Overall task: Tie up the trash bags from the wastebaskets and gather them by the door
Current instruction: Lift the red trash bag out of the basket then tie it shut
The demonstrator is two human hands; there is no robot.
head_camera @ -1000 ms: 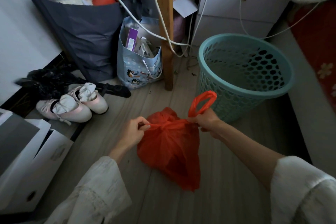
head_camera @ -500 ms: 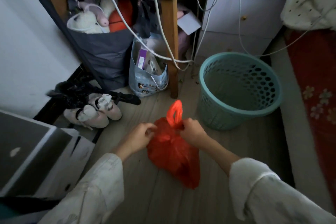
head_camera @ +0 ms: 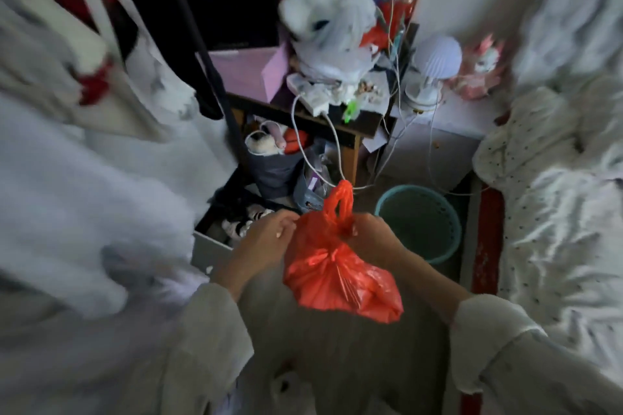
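A red plastic trash bag (head_camera: 340,276) hangs in the air in front of me, its neck gathered and its handle loops sticking up. My left hand (head_camera: 266,239) pinches the bag's top from the left. My right hand (head_camera: 374,239) grips the neck from the right. The teal perforated wastebasket (head_camera: 421,222) stands on the floor behind the bag, with nothing visible inside it. The view is blurred.
A cluttered small table (head_camera: 337,118) with cables and a power strip stands behind. Bags and shoes (head_camera: 242,222) lie beneath and left of it. A bed with white bedding (head_camera: 556,195) fills the right. White clothes (head_camera: 84,162) hang on the left.
The bag has come up off the floor and now hangs between both hands. My view has risen and pulled back, so the table top and bed show.
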